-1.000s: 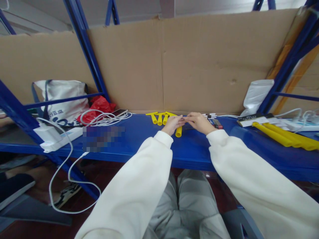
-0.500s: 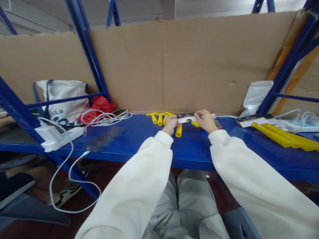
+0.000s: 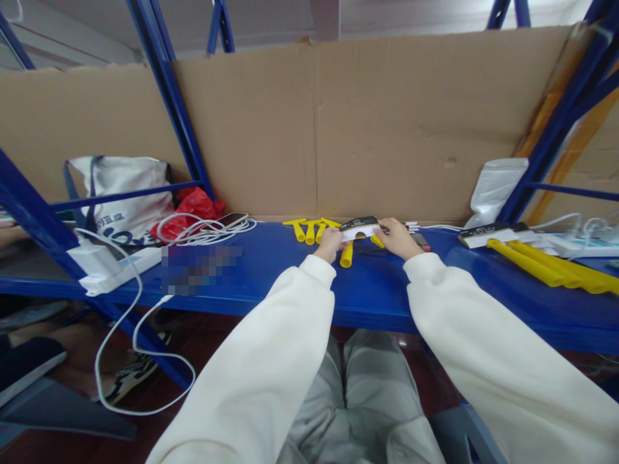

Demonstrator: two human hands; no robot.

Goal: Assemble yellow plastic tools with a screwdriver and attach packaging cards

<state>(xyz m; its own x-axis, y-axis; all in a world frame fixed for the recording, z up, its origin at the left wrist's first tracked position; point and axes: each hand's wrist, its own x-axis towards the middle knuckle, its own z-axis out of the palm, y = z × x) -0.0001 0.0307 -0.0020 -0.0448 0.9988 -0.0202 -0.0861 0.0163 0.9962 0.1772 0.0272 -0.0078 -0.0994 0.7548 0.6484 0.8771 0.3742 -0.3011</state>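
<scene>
Between my two hands is a black-and-white printed card [image 3: 360, 229] with a rounded notch in its lower edge. My left hand [image 3: 331, 242] pinches its left end, and my right hand [image 3: 397, 237] grips the right end. The card is held above the blue tabletop [image 3: 271, 270]. Just below it, a yellow tube [image 3: 346, 255] points toward me. Behind my left hand, several yellow T-shaped pieces [image 3: 310, 231] lie in a row. A small yellow piece [image 3: 377, 241] shows partly under the card, next to my right fingers.
On the right lie long yellow tubes [image 3: 556, 265] and a stack of similar black-and-white cards [image 3: 491, 234]. A coiled white cable [image 3: 207, 229], a power strip [image 3: 120, 270] and a cloth bag [image 3: 130, 193] are on the left. Cardboard [image 3: 387, 129] walls the back. Another person's leg shows at lower left.
The card has tilted, and its middle now looks bowed, with the right end higher. My right hand has shifted slightly left and down, still on the card.
</scene>
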